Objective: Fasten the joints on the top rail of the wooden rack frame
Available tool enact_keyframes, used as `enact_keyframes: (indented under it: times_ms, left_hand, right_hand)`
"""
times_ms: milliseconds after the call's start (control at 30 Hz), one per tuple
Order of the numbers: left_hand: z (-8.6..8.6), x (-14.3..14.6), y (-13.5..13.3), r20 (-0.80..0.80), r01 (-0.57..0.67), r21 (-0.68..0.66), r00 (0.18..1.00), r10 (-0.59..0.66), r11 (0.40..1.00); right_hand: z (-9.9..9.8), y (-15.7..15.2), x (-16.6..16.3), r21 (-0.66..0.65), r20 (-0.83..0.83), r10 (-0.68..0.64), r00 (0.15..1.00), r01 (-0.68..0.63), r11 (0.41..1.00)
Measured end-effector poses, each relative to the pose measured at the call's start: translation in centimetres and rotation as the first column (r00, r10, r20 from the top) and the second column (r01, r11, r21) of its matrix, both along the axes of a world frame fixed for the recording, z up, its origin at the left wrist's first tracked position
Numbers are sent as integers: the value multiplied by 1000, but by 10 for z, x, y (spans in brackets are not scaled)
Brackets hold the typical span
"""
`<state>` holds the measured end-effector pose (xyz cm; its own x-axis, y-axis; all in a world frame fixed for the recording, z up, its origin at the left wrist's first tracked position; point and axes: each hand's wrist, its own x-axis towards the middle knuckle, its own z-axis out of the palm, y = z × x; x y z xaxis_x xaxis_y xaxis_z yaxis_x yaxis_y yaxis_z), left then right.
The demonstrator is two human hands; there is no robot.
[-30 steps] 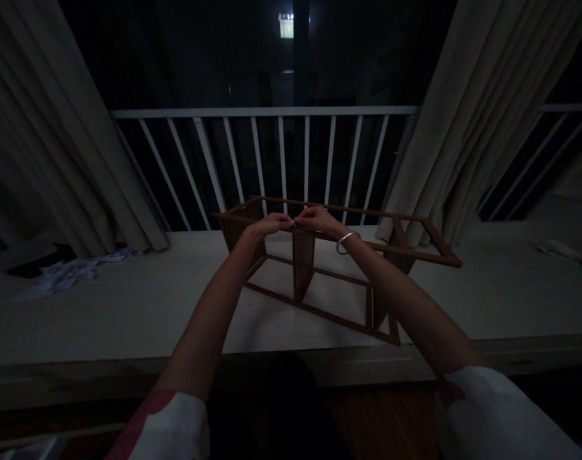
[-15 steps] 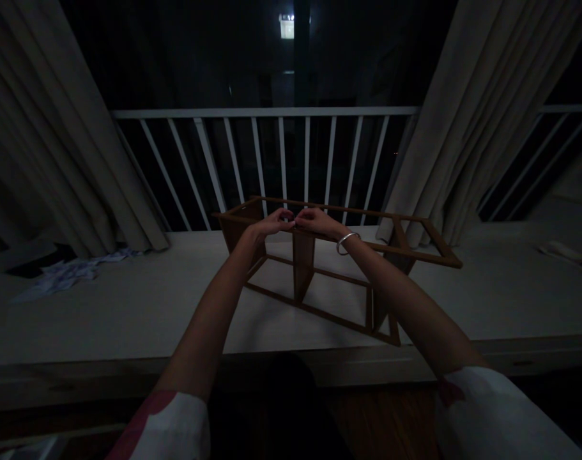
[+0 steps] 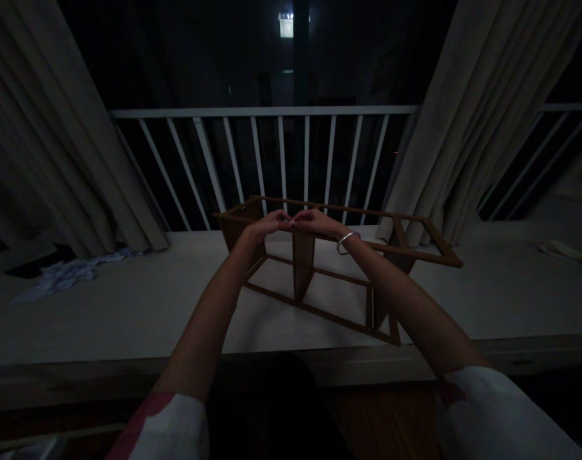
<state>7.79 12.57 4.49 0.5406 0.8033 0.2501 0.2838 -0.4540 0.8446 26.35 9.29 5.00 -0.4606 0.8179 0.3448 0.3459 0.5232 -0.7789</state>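
A brown wooden shelf frame (image 3: 304,271) lies on its side on the white ledge, its rails running left to right. Over its upper front rail, where an inner shelf panel meets it, both hands come together. My left hand (image 3: 271,222) has thumb and fingers pinched at the rail. Fingertips of my right hand (image 3: 318,222) are pinched too, almost touching the left ones. Whatever lies between the fingertips is too small and dark to make out. A silver bangle (image 3: 347,242) circles my right wrist.
Behind the frame stands a white railing (image 3: 266,112) before a dark window. Curtains hang left (image 3: 75,128) and right (image 3: 444,121). Crumpled sheets (image 3: 70,275) lie on the white ledge (image 3: 166,313) at left; a pale item (image 3: 566,252) rests far right.
The fingertips of both hands have drawn slightly closer together at the rail. The shelf frame stays in place.
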Motion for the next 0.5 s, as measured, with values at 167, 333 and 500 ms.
enact_keyframes:
  times_ms: [167,333,500]
  left_hand:
    - [1,1,1,9,25,8,1000,-25,1000]
    - [2,1,1,5,42,-5,999,-42,999]
    - [1,0,3,3,26,-17,1000,-26,1000]
  right_hand:
    - [1,-4,-1,-10,-23,1,1000,-1,1000]
    - [1,-4,-2,26,-19,-43,999,44,999]
    - [-1,1,-1,53,-12,-47,999,47,997]
